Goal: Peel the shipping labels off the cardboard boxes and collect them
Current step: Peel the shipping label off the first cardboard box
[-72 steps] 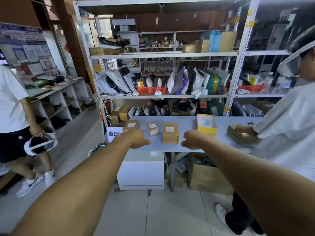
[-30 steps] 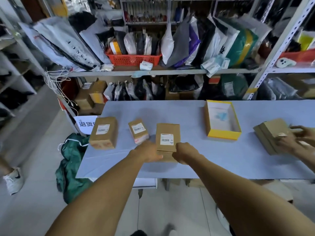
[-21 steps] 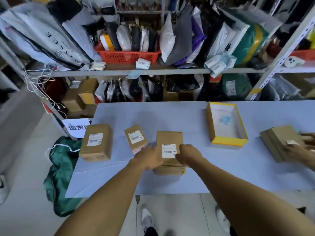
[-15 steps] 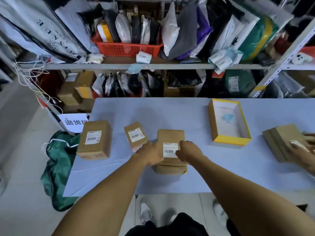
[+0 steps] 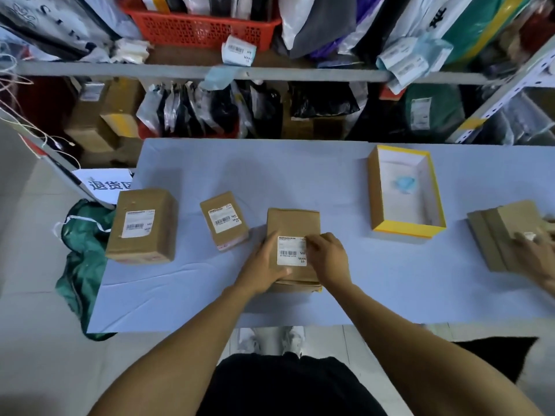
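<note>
Centrally, on the table point(image 5: 330, 181), the middle box point(image 5: 292, 229) lies flat with its white label point(image 5: 290, 254) facing up. Left hand point(image 5: 265, 262) grips the box's left edge, fingers curled round the side, thumb lying by the label's lower edge. Right hand point(image 5: 326, 255) rests at the label's upper right corner, fingertips pressed together on that corner; whether the corner is lifted cannot be told. Two more labelled boxes, large point(image 5: 141, 225) and small point(image 5: 223, 220), lie to the left. An open yellow-edged tray point(image 5: 404, 192) stands to the right.
</note>
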A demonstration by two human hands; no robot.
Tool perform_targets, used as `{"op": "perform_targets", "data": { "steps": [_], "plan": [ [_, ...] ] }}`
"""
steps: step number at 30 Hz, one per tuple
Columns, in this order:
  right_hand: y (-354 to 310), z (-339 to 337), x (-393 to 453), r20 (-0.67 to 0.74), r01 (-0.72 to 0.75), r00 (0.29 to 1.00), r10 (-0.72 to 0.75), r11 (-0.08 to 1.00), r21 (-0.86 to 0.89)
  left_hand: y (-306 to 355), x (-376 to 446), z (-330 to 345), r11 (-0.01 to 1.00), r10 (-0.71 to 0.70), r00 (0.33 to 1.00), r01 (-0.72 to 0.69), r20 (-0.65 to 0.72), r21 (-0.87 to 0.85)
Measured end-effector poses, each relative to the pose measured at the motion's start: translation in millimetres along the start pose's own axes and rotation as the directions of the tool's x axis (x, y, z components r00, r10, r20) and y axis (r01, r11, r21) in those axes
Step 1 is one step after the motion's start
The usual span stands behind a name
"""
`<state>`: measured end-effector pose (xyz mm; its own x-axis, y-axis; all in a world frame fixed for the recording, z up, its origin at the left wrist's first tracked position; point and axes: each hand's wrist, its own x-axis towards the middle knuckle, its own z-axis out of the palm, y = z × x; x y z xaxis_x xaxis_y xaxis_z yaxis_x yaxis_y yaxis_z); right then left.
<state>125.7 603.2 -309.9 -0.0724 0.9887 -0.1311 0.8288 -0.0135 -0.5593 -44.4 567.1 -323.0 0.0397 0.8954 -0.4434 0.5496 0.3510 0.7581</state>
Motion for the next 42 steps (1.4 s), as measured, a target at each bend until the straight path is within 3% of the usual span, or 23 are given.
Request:
{"op": "perform_targets", "data": {
  "steps": [3,5,26,33,37,40,42],
  "plan": [
    [-1,3,2,-0.035,-0.046,0.998,0.05,0.994,0.103,-10,2,5,0.988,-0.015,0.999,0.008,-0.044,-0.153],
    [-4,5,4,-0.049,-0.059,0.997,0.062,0.996,0.071,-8,2,6,0.982,-0.02,0.998,0.01,-0.052,-0.187],
    [-19,25,12,-0.119,-0.183,0.978,0.171,0.978,-0.103,-10,6,16,0.978,-0.009,0.994,-0.014,-0.11,-0.21],
    [-31,12,26,-0.01,-0.268,0.963,0.269,0.955,-0.126,-9,5,15,0.976,0.002,0.993,-0.027,-0.116,-0.216],
    [-39,-7,39,0.192,-0.103,0.963,0.189,0.916,-0.389,-6,3,13,0.975,0.027,0.99,-0.055,-0.136,-0.213],
    [-41,-12,43,0.305,0.086,0.949,0.076,0.87,-0.486,-6,3,14,0.974,0.032,0.989,-0.064,-0.145,-0.217],
    [-41,-12,43,0.343,0.126,0.937,0.067,0.85,-0.511,-5,3,14,0.973,0.035,0.989,-0.067,-0.145,-0.222]
  ]
}}
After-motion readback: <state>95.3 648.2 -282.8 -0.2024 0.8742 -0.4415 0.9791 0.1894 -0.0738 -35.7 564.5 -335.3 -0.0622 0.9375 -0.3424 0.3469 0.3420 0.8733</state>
